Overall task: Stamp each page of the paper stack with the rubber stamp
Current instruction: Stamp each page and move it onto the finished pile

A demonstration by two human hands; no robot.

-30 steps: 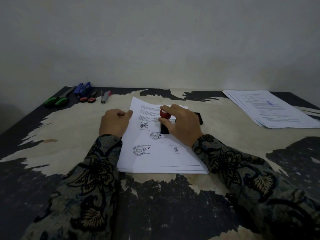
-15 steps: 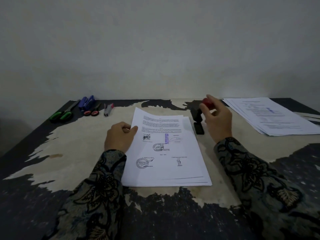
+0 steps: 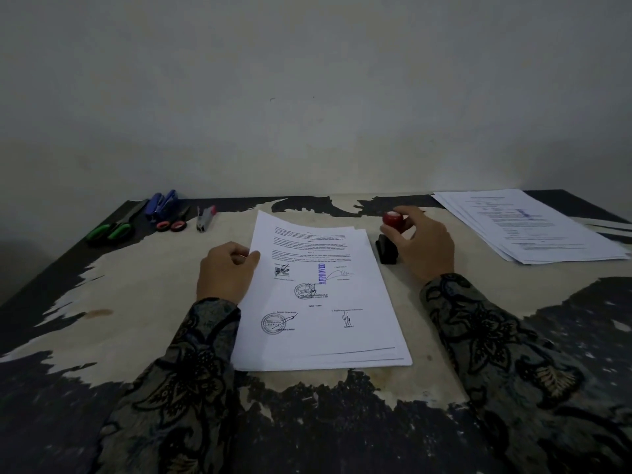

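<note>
Two hands are on the table [image 3: 102,295] in the head view, one on each side of the paper stack [image 3: 318,295]. The stack lies flat in the middle, white sheets with black print, round black seals and small signatures. The top page has a blue mark that says APPROVED [image 3: 321,273], running up the page near its middle. The left hand [image 3: 224,270] rests on the left edge of the stack, and its curled fingers and thumb pinch the edge of the top page. The right hand [image 3: 422,242] is just to the right of the stack. Its fingers and thumb grip the round red knob of the rubber stamp [image 3: 390,236], which has a black base and stands on the table beside the stack. A second pile of papers [image 3: 533,227] lies far right. At the far left lie green-handled scissors [image 3: 113,225], a blue stapler [image 3: 162,203] and small red-handled scissors [image 3: 172,224]
</note>
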